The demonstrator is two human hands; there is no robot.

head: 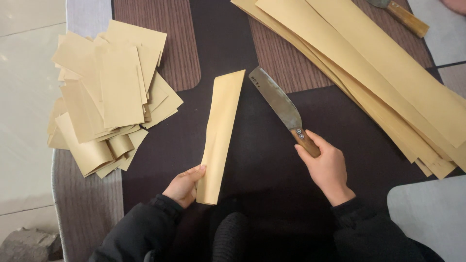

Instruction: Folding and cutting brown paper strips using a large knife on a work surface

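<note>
The left hand [183,187] pinched the near end of a long folded strip of tan paper [221,133] lying on the dark mat [262,165]. The right hand [329,167] was closed around the wooden handle of a broad steel knife [277,102], blade flat just beside the strip. A loose heap of cut tan sheets [107,94] lay left; long uncut tan strips [383,63] were stacked right.

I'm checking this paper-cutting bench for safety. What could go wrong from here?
The right hand grips a large knife whose bare blade lies close to the folded paper strip that the left hand holds by its lower edge; a slip could bring the blade toward those fingers. The strip rests loosely on the dark mat, so it might shift under a cut.
</note>
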